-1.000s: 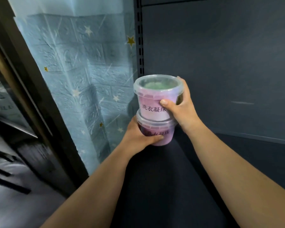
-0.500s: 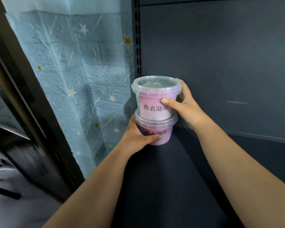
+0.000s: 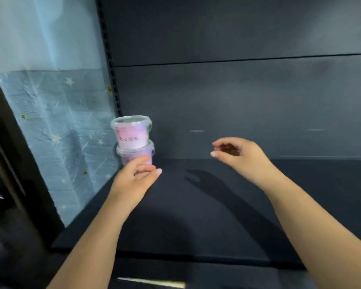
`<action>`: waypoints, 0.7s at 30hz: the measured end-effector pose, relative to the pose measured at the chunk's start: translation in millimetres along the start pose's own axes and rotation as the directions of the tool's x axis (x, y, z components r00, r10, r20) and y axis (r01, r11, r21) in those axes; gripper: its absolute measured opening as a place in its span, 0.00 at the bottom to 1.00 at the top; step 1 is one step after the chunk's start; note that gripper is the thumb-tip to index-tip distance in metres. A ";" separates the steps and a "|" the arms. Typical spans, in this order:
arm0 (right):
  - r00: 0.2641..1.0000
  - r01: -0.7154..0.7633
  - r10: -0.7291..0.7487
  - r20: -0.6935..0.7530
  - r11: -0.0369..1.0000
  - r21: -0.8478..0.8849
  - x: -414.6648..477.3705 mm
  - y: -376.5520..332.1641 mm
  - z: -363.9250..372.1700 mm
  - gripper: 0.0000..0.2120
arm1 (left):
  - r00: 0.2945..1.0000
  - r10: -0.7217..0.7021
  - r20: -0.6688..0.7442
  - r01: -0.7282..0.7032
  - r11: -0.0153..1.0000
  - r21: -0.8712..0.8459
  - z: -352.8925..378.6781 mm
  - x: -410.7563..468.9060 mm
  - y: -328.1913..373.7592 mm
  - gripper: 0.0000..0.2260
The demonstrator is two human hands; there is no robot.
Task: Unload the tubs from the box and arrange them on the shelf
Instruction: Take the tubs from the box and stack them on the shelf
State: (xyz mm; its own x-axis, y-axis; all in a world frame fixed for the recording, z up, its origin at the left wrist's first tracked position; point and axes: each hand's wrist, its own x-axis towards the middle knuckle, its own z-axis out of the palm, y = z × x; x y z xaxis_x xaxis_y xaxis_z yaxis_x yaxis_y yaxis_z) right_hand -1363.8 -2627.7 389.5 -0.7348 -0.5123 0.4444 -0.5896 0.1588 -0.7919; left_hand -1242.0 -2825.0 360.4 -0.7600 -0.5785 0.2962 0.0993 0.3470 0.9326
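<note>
Two pink-and-purple tubs with clear lids stand stacked in the back left corner of the dark shelf (image 3: 196, 215): the upper tub (image 3: 131, 134) sits on the lower tub (image 3: 137, 156). My left hand (image 3: 136, 178) is just in front of the lower tub, fingers loosely curled, holding nothing; whether it still touches the tub is unclear. My right hand (image 3: 238, 155) hovers over the shelf to the right of the stack, well apart from it, fingers curled and apart, empty. The box is not in view.
A dark back panel (image 3: 238, 101) closes the shelf behind. A slotted upright post (image 3: 111, 69) stands at the left corner, with a light blue star-patterned wall (image 3: 50, 122) beside it. A pale strip (image 3: 150, 282) lies below the shelf's front edge.
Both hands have let go of the stacked tubs. My right hand has moved off to the right and my left hand has drawn back. The view has pulled back and turned right.
</note>
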 end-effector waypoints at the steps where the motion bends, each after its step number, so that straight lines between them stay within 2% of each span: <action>1: 0.999 0.016 -0.017 -0.028 0.999 -0.031 -35.0 -3.4 -28.7 0.10 | 0.998 0.047 0.050 -0.045 0.999 -0.028 18.5 -25.9 14.2 0.12; 4: 0.992 -0.027 0.007 -0.123 0.987 -0.158 -142.8 -11.5 -109.8 0.12 | 0.952 0.191 0.239 -0.165 0.978 -0.124 84.2 -107.4 55.2 0.11; 6: 0.977 -0.096 0.046 -0.206 0.966 -0.238 -223.7 -15.7 -163.3 0.11 | 0.880 0.251 0.402 -0.190 0.964 -0.186 138.9 -167.2 77.9 0.11; 7: 0.967 -0.144 0.078 -0.241 0.952 -0.269 -257.0 -16.8 -182.2 0.09 | 0.832 0.284 0.477 -0.207 0.956 -0.208 160.7 -191.8 85.0 0.10; 9: 0.923 -0.287 0.165 -0.349 0.898 -0.334 -334.4 -20.6 -222.5 0.10 | 0.688 0.345 0.638 -0.238 0.939 -0.250 213.6 -244.6 99.6 0.06; 11: 0.845 -0.436 0.245 -0.476 0.830 -0.347 -408.9 -19.8 -255.9 0.09 | 0.566 0.361 0.741 -0.226 0.933 -0.282 262.5 -292.6 109.9 0.04; 13: 0.720 -0.590 0.332 -0.609 0.755 -0.286 -472.7 -12.7 -279.5 0.09 | 0.436 0.402 0.805 -0.219 0.915 -0.338 299.3 -333.2 116.0 0.03; 16: 0.459 -0.773 0.419 -0.783 0.622 -0.120 -565.3 -6.3 -304.8 0.08 | 0.244 0.417 0.876 -0.179 0.907 -0.382 354.5 -395.9 114.8 0.06; 18: 0.289 -0.853 0.445 -0.847 0.522 -0.016 -611.2 0.3 -311.4 0.04 | 0.137 0.384 0.913 -0.125 0.921 -0.369 388.3 -428.0 103.3 0.07; 21: 0.036 -0.907 0.467 -0.884 0.387 0.167 -669.6 21.5 -315.4 0.06 | -0.060 0.327 0.943 -0.121 0.935 -0.332 444.4 -470.6 81.6 0.07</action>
State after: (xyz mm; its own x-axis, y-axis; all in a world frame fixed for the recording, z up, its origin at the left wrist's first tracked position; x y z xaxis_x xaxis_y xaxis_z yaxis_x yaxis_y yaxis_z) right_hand -990.1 -2015.0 207.0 -0.5978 0.8014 0.0164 0.4944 0.3847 -0.7795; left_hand -1161.7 -2196.3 205.4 -0.5274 0.8446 0.0923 0.3982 0.1498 0.9050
